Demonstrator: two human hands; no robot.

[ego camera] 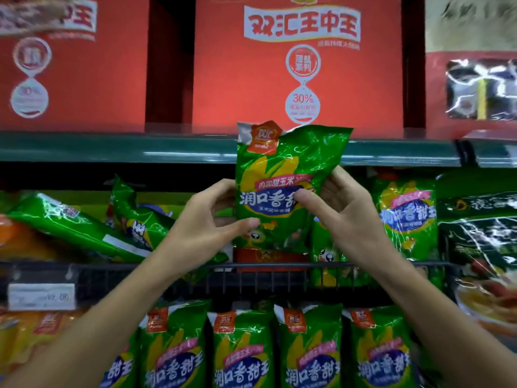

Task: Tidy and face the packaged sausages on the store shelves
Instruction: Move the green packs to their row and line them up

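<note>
Green sausage pack (282, 175) upright between both hands, raised above the shelf rail (251, 265). Left hand (205, 219) pinches its lower left edge; right hand (340, 203) grips the right side. Crinkly film, likely light, slippery, floppy on top; hold low at both sides.
</note>
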